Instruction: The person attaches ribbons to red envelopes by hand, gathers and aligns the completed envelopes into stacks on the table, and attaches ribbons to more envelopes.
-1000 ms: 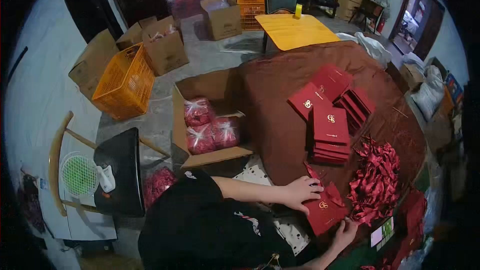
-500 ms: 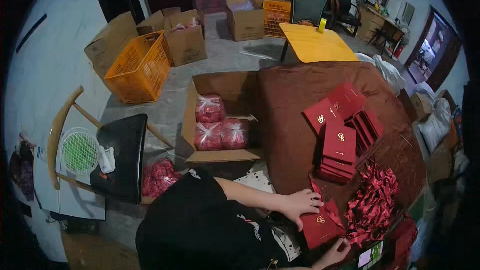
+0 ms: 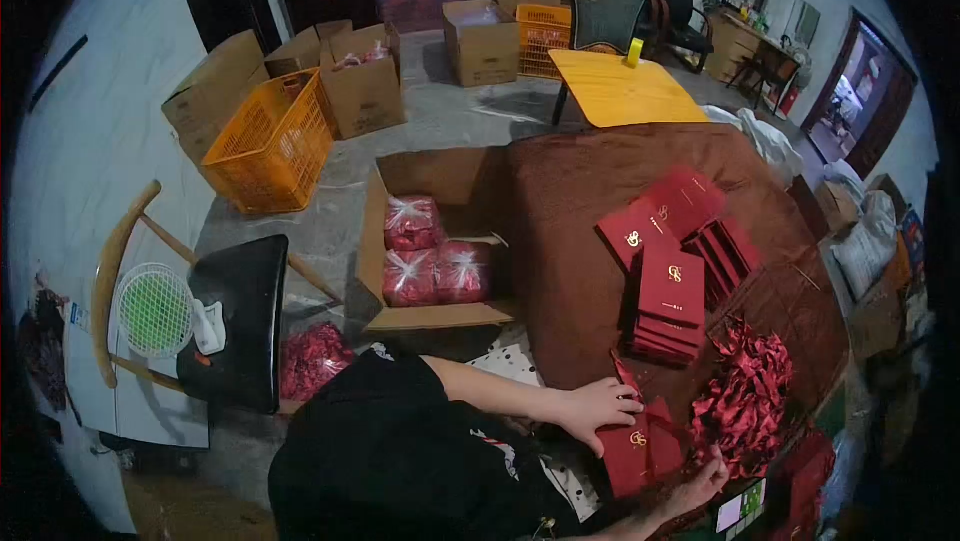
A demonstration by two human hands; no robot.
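Observation:
My left hand (image 3: 600, 413) lies on the upper part of a red card sleeve (image 3: 630, 461) with gold lettering, its fingers spread. A red ribbon (image 3: 627, 373) sticks out beyond those fingers. My right hand (image 3: 705, 481) is at the sleeve's right side, near the lower edge of a heap of red ribbons (image 3: 745, 396); its fingertips are too small and blurred to show whether they hold anything. Farther back on the brown cloth stands a stack of red sleeves (image 3: 670, 291), with more red sleeves (image 3: 675, 206) lying behind it.
An open carton (image 3: 440, 316) with bagged red bundles stands left of the cloth-covered surface (image 3: 570, 221). A phone (image 3: 740, 509) lies near my right hand. A black chair (image 3: 235, 321) holds a green fan (image 3: 155, 309). Orange crate (image 3: 270, 146) and yellow table (image 3: 625, 86) stand behind.
The view has shifted, moving the scene in the frame. My right hand has moved from the sleeve's lower right corner toward the ribbon heap. My left hand has stayed on the sleeve.

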